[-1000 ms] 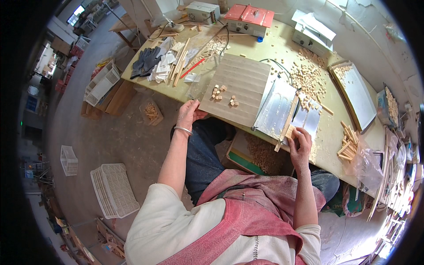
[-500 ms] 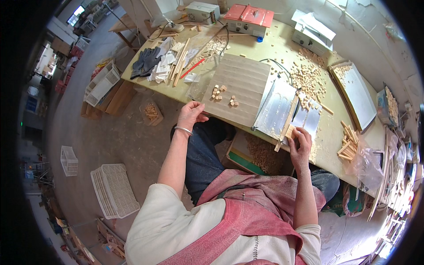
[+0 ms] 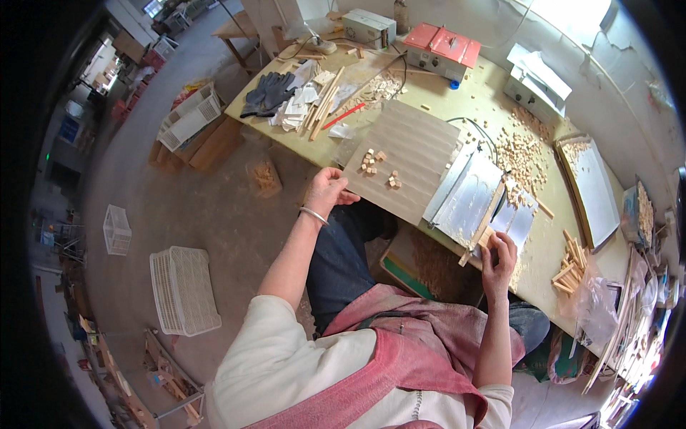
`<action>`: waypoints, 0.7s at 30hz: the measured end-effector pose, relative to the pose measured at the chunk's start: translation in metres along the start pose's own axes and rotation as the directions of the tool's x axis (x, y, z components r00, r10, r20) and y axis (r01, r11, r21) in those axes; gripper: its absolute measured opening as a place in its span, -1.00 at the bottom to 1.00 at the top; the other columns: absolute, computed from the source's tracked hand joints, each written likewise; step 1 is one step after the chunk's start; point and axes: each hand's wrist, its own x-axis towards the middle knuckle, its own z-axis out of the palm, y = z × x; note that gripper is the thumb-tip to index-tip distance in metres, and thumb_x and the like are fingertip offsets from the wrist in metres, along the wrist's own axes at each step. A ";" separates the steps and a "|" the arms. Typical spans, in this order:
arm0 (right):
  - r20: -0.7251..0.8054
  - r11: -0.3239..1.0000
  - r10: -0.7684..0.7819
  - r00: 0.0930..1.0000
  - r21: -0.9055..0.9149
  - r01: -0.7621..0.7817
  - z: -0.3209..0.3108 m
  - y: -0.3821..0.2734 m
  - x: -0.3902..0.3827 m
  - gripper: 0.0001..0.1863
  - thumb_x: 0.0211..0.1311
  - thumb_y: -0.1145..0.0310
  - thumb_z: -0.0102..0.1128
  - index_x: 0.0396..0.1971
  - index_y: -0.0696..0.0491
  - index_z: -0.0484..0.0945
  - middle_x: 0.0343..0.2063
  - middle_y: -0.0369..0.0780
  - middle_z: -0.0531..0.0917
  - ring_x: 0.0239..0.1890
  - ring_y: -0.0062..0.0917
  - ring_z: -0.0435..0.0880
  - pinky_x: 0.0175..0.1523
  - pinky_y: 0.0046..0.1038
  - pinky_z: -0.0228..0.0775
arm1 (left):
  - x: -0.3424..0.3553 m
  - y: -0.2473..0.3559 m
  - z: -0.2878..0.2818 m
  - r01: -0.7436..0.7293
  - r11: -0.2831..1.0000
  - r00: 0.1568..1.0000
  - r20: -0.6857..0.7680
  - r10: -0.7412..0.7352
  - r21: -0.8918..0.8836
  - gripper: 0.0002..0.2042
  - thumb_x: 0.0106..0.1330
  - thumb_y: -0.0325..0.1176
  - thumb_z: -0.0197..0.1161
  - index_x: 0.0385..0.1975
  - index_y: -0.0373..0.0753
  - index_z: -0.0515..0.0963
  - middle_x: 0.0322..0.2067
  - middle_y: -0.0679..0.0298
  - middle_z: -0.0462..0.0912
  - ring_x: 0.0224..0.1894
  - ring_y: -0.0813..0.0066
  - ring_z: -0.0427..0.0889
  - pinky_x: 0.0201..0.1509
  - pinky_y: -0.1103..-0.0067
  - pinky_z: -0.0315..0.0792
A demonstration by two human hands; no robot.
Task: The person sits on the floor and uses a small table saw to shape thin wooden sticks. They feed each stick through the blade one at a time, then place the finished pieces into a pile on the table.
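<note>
A flat brown board [image 3: 411,154] lies at the bench's front edge, with two small clusters of wooden cubes [image 3: 369,161] on it. Its near left corner is where my left hand [image 3: 331,191] rests, fingers curled together; what they hold, if anything, is hidden. To the right is a metal plate [image 3: 468,196] with a wooden strip [image 3: 489,214] running across it and a dark slot beside the strip. My right hand [image 3: 501,259] is closed on a small piece of wood [image 3: 486,237], which lies against the strip at the plate's near end.
Loose wooden cubes [image 3: 522,154] heap behind the plate. Wooden sticks [image 3: 569,268] lie at the right, near a metal tray [image 3: 597,189]. Grey gloves [image 3: 268,94] and a red stick [image 3: 344,116] are at the left, a red-topped machine [image 3: 443,53] behind. A white crate [image 3: 186,289] stands on the floor.
The view has shifted, so the bench appears farther right and a little lower. Both hands keep nearly the same places against the board and the plate.
</note>
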 end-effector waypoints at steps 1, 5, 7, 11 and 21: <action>0.000 1.000 -0.003 1.000 0.001 0.003 0.000 0.000 0.001 -0.62 0.21 0.56 0.43 0.04 0.13 0.63 0.13 -0.08 0.63 0.20 -0.14 0.58 0.34 -0.20 0.38 | -0.001 0.001 -0.002 -0.004 1.000 1.000 -0.009 0.004 0.013 -0.81 0.53 -0.35 0.21 0.02 -0.21 0.43 -0.22 0.20 0.72 -0.31 0.31 0.85 -0.24 0.50 0.71; 0.003 1.000 0.004 1.000 0.001 -0.004 -0.001 0.004 -0.001 -0.63 0.22 0.57 0.43 0.04 0.13 0.63 0.13 -0.08 0.63 0.20 -0.14 0.58 0.35 -0.21 0.37 | -0.001 0.006 -0.002 0.010 0.999 1.000 -0.028 -0.009 0.044 -0.82 0.54 -0.38 0.19 0.03 -0.19 0.40 -0.22 0.20 0.72 -0.32 0.32 0.84 -0.23 0.50 0.71; 0.002 1.000 0.012 1.000 -0.009 -0.012 0.000 0.005 -0.001 -0.63 0.22 0.57 0.42 0.04 0.14 0.63 0.13 -0.08 0.63 0.20 -0.15 0.58 0.35 -0.22 0.38 | 0.001 0.009 -0.005 0.011 1.000 1.000 -0.022 -0.011 0.029 -0.83 0.55 -0.39 0.18 0.03 -0.17 0.40 -0.22 0.20 0.71 -0.31 0.32 0.84 -0.23 0.49 0.71; 0.005 1.000 0.007 1.000 -0.006 -0.007 0.000 0.004 0.000 -0.63 0.22 0.58 0.42 0.04 0.15 0.63 0.13 -0.09 0.63 0.20 -0.15 0.58 0.34 -0.22 0.38 | 0.014 0.005 -0.025 0.002 0.998 1.000 -0.009 -0.003 -0.065 -0.84 0.56 -0.40 0.19 0.01 -0.13 0.39 -0.20 0.24 0.68 -0.28 0.30 0.84 -0.22 0.45 0.73; 0.012 0.999 0.027 1.000 0.028 -0.027 0.001 0.007 -0.004 -0.60 0.20 0.62 0.39 0.07 0.14 0.65 0.14 -0.08 0.64 0.22 -0.14 0.57 0.35 -0.19 0.37 | 0.090 0.035 -0.111 -0.066 0.982 0.986 -0.165 0.036 -0.178 -0.87 0.58 -0.46 0.16 -0.02 -0.11 0.38 -0.20 0.24 0.63 -0.19 0.22 0.83 -0.17 0.35 0.76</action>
